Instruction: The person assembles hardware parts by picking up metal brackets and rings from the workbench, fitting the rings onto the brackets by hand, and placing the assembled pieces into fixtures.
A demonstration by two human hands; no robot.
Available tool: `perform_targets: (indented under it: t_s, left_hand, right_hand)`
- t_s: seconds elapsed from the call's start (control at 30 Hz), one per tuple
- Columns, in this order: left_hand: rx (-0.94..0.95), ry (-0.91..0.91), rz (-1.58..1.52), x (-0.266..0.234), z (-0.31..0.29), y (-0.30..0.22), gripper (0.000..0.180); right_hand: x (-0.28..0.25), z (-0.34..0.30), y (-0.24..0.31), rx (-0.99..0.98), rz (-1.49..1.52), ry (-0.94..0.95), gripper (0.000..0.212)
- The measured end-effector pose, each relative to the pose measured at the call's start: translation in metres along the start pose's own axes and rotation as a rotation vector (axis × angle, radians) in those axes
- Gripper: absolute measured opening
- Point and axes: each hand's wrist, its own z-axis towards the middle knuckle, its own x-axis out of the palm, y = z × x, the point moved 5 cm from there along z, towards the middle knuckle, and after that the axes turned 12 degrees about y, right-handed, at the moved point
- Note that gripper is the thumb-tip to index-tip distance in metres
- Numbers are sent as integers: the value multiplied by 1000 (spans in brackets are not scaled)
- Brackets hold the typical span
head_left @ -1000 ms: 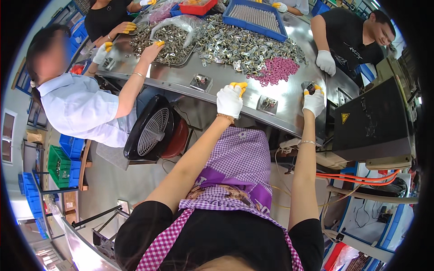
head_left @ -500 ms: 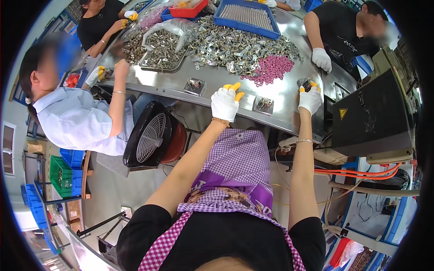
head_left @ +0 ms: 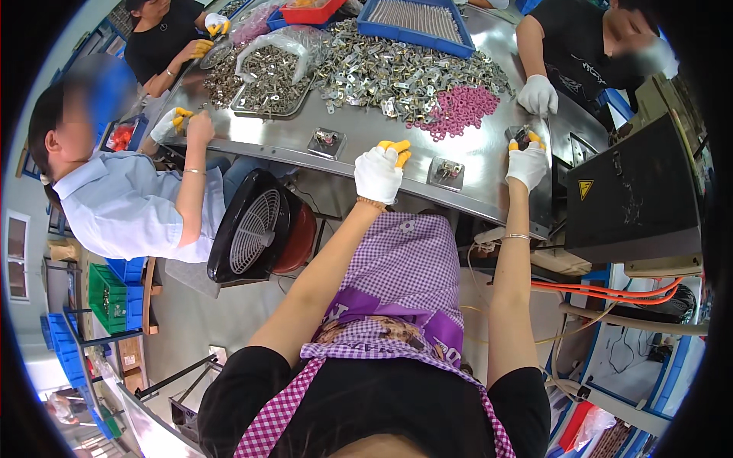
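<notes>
My left hand (head_left: 379, 174), in a white glove with yellow fingertips, is held over the table's front edge. Its fingers are curled and pressed together; whatever they pinch is too small to make out. To the right, my right hand (head_left: 527, 163), gloved the same way, reaches to a small metal fixture block (head_left: 520, 133) on the table. Its yellow fingertips bend at the block's near side, and what is between them cannot be made out. A second fixture block (head_left: 445, 174) stands between my hands, and a third fixture block (head_left: 327, 143) sits left of my left hand.
A heap of small metal clips (head_left: 405, 72) and a pile of pink rings (head_left: 460, 112) lie on the metal table (head_left: 267, 141). Behind stands a blue tray (head_left: 416, 27) of rods. Co-workers sit left and far right. A black box (head_left: 634, 195) borders the right; a black fan (head_left: 252, 229) stands left.
My right hand has shifted slightly down against its fixture block, showing more of the block. My left hand stays nearly in place, fingers closer together. The co-worker's gloved hand at far right has moved slightly.
</notes>
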Motion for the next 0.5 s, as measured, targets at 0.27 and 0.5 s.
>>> perform_targets:
  t_s: [0.27, 0.5]
  left_hand:
    - [19, -17, -20, -4, 1, -3, 17]
    - [27, -26, -25, -6, 2, -4, 18]
  right_hand:
    - [-2, 1, 2, 14, 2, 34, 39]
    - [4, 9, -6, 3, 4, 48, 40]
